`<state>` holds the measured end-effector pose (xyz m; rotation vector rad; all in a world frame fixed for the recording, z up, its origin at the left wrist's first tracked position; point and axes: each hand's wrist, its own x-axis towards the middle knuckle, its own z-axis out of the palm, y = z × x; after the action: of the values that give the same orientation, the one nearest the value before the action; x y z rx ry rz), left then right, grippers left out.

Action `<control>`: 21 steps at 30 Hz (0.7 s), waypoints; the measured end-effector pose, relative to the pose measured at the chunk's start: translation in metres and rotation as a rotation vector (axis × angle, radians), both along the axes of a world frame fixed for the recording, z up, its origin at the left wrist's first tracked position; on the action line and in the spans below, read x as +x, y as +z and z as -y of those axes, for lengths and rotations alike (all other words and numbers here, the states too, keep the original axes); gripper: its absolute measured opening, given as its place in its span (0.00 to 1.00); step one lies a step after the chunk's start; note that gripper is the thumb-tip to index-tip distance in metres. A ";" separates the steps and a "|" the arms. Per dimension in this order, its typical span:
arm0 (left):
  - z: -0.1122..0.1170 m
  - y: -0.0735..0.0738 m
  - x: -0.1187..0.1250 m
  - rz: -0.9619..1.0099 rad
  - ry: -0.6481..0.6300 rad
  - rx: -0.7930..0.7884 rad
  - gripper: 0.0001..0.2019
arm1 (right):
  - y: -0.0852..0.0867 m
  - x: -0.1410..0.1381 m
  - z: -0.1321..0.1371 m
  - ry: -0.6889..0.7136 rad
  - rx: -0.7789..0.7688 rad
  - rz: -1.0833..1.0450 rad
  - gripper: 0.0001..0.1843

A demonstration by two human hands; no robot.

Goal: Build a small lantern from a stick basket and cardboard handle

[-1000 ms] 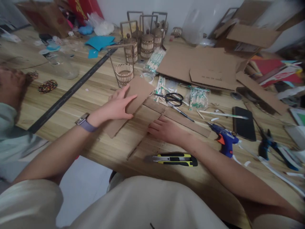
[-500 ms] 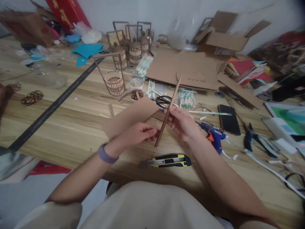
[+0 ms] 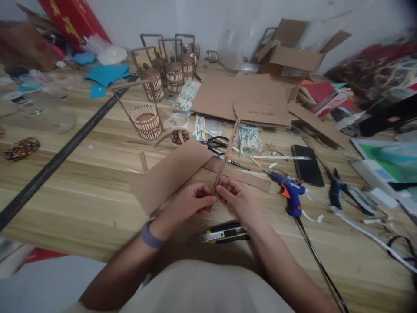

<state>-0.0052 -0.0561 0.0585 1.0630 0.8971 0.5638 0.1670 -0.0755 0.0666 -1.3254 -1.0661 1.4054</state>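
A narrow cardboard strip [image 3: 227, 152] stands tilted in front of me, its far end reaching toward the big cardboard sheet. My right hand [image 3: 239, 200] pinches the strip near its lower end, thumb against fingers. From the other side my left hand [image 3: 192, 202] is closed at the same lower end, thumb and fingertips together on it. Left of the strip lies a brown cardboard piece [image 3: 172, 174]. Under my wrists rests a yellow and black utility knife [image 3: 224, 233], partly covered by my right forearm. Black-handled scissors [image 3: 217, 144] lie just beyond the strip.
A blue glue gun [image 3: 291, 191] with its cable lies to the right, near a phone [image 3: 307, 165] and pliers [image 3: 350, 193]. Small stick-sided baskets [image 3: 145, 124] stand at the back left. A large cardboard sheet [image 3: 241, 98] lies behind. A long black strip [image 3: 68, 148] crosses the left.
Both hands have come nearer to me and closer together. The strip has been lowered, and my left fingers have closed at its lower end. The view has shifted slightly to the right.
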 end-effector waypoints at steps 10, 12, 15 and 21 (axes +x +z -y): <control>0.003 0.004 0.001 0.195 -0.116 -0.202 0.27 | -0.003 0.011 0.008 0.146 0.078 -0.030 0.20; 0.001 0.004 0.002 0.192 -0.041 -0.195 0.27 | -0.003 0.010 0.009 0.062 0.210 0.140 0.18; -0.001 0.004 0.001 0.193 0.128 -0.199 0.26 | 0.001 0.008 0.016 -0.032 0.465 0.484 0.08; -0.003 0.002 -0.003 0.284 0.262 -0.292 0.25 | 0.006 0.003 0.029 0.138 0.825 0.804 0.05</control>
<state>-0.0084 -0.0535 0.0605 0.5875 0.8407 0.7553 0.1702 -0.1049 0.0730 -1.1739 -2.0086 0.3394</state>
